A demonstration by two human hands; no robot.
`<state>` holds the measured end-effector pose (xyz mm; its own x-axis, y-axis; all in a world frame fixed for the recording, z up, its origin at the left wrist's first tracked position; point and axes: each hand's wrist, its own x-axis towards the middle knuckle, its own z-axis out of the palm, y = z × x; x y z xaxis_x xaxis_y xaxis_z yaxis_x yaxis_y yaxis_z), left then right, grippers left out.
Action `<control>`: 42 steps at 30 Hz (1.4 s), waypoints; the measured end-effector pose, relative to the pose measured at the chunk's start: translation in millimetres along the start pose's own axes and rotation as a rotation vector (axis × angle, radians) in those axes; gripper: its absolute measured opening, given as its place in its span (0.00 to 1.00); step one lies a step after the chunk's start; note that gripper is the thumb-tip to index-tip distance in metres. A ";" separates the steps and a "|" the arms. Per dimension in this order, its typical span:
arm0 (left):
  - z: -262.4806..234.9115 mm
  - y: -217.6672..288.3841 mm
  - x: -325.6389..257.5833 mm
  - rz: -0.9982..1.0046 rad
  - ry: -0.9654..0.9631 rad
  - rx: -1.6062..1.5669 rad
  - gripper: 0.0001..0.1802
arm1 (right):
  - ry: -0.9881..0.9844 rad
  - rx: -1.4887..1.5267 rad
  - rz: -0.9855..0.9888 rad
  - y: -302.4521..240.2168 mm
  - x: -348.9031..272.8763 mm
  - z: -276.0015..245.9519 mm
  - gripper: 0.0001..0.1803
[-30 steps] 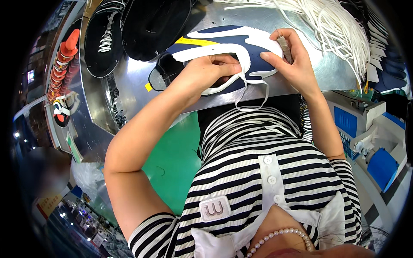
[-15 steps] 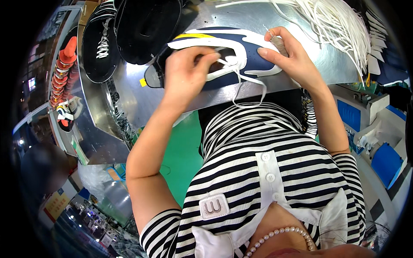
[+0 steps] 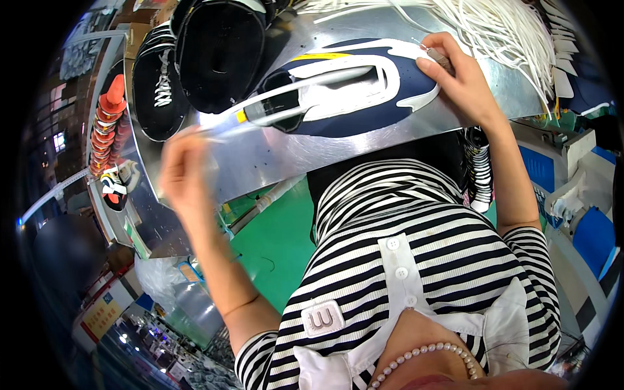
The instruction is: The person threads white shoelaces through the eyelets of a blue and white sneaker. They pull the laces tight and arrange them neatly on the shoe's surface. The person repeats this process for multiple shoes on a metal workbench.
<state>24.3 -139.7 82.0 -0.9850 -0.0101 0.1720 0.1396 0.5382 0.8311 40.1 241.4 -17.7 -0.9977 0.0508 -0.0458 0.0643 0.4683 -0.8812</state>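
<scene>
A navy shoe upper (image 3: 354, 107) with white trim and a yellow stripe lies flat on the metal table (image 3: 292, 153). My right hand (image 3: 458, 81) grips its toe end at the right, fingers curled over the edge. Out to the left, blurred with motion, is my left hand (image 3: 185, 166), beyond the shoe's heel end. It pinches a white lace (image 3: 260, 112) that runs taut from the shoe's eyelets out to its fingers.
A heap of loose white laces (image 3: 513, 29) lies at the table's far right. Black shoe uppers (image 3: 221, 49) are stacked at the far left, one with a white lace (image 3: 159, 84). A stack of orange pieces (image 3: 107, 120) stands left. Green floor shows below the table edge.
My left hand has left the shoe's opening and swung out to the left, drawing the white lace taut. My right hand stays on the toe end.
</scene>
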 end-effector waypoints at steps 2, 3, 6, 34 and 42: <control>43.7 50.4 0.3 0.522 -0.608 -0.209 0.06 | 0.129 -0.527 -0.189 -3.6 2.5 2.5 0.30; 58.3 67.0 2.2 0.589 -0.624 -0.256 0.04 | 0.154 -0.553 -0.173 -8.7 3.2 2.9 0.29; 93.5 52.9 27.0 0.580 -0.191 -0.023 0.03 | 0.354 -0.521 -0.267 -3.1 4.9 -2.4 0.24; 163.2 16.4 16.8 -0.336 -0.432 -0.303 0.11 | 0.058 0.166 0.023 -42.1 -1.1 56.3 0.24; 161.3 21.3 5.9 -0.245 -0.337 -0.289 0.09 | 0.015 0.165 -0.160 -42.6 -16.2 33.9 0.09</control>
<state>5.2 7.7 15.4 -0.9637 0.1910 -0.1866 -0.1241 0.2984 0.9463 52.8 190.7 4.6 -0.9944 0.0008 0.1061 -0.1003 0.3209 -0.9418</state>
